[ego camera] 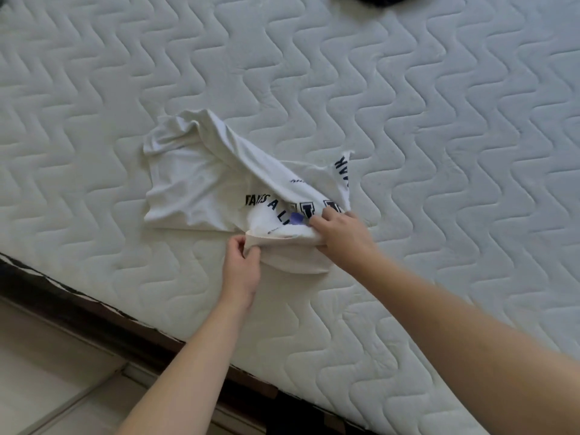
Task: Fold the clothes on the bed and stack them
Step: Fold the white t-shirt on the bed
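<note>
A white T-shirt with dark block lettering lies crumpled on the quilted white mattress, near its front edge. My left hand pinches the shirt's near edge between thumb and fingers. My right hand grips the same edge a little to the right, close to the lettering and a small purple patch. The cloth between the two hands is bunched and slightly lifted. The far part of the shirt rests in loose folds.
A dark garment pokes into view at the top edge of the mattress. The dark bed frame runs diagonally along the lower left, with pale floor tiles beyond it.
</note>
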Motion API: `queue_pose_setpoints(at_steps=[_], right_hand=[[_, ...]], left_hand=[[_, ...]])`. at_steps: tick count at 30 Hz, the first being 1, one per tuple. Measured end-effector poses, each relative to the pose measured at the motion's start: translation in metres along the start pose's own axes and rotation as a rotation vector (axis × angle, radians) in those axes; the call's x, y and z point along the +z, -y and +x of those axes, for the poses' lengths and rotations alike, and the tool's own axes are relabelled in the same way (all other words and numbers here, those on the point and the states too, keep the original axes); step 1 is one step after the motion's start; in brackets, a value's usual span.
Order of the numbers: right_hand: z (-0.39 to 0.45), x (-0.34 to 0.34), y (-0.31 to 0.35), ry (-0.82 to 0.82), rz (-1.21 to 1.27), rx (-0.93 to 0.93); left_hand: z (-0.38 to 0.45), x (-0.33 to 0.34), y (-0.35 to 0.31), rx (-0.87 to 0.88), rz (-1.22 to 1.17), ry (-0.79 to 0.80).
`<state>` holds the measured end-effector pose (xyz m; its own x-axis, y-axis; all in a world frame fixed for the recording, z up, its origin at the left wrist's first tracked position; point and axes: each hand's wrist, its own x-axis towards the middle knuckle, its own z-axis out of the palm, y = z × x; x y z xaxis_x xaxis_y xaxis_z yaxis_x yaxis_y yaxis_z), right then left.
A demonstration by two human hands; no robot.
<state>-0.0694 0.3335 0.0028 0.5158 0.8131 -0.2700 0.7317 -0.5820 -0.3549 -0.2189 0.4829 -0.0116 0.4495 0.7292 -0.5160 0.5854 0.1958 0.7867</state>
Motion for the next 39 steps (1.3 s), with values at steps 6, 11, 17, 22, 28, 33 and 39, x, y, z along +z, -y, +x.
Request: queue_pose_setpoints(at_steps=[6, 11, 17, 22, 28, 33, 39], right_hand=[[-0.080, -0.039, 0.021, 0.098, 0.078, -0.030], [-0.149, -0.079, 0.027, 0.066, 0.206, -0.034], [-0.220, -0.157, 0.016, -0.116, 0.306, 0.081], [-0.275, -0.218, 0.004, -0.241, 0.317, 0.220], [-0.351, -0.280, -0.022, -0.328, 0.430, 0.309], [-0.416, -0.313, -0.039, -0.351, 0.502, 0.309], [-0.481, -0.344, -0.056, -0.486, 0.435, 0.146]], left_hand=[[-0.071, -0.028, -0.036, 0.102, 0.019, 0.163], [-0.122, -0.045, -0.094, 0.314, 0.236, 0.355], [-0.188, -0.039, -0.157, 0.518, 0.328, 0.480], [-0.250, -0.020, -0.193, 0.622, 0.299, 0.377], [-0.328, 0.017, -0.246, 0.753, 0.252, 0.424], [-0.387, 0.045, -0.292, 0.827, 0.187, 0.453], [-0.432, 0.066, -0.337, 0.923, 0.096, 0.480]])
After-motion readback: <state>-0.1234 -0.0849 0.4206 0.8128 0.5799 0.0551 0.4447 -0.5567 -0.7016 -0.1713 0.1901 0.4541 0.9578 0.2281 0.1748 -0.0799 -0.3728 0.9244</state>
